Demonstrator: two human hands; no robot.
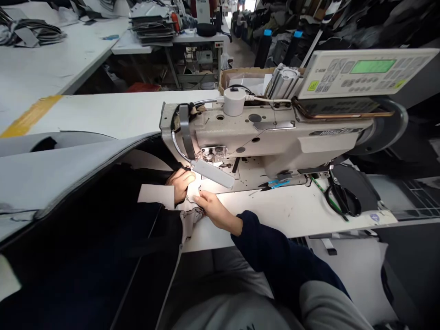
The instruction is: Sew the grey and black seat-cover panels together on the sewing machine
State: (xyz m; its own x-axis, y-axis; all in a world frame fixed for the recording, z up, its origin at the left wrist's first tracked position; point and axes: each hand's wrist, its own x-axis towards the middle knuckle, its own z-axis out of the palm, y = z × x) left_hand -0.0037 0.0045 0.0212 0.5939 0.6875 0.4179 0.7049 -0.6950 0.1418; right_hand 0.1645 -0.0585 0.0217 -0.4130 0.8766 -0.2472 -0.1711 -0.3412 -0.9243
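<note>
Under the head of a sewing machine, my left hand lies on the cloth with its fingers bent together near the needle area; what they press on is partly hidden. My right hand pinches the edge of a small white fabric piece between thumb and fingers, just right of the left hand. A large dark panel with pale edging spreads across the left and over the table's front edge. A white rectangular patch rests on it beside my left wrist. The lit lamp bar hangs above the right hand.
Black-handled scissors and blue thread snips lie on the table right of the hands. A control panel sits atop the machine, with a phone below it. Stacked dark pieces stand on a table behind.
</note>
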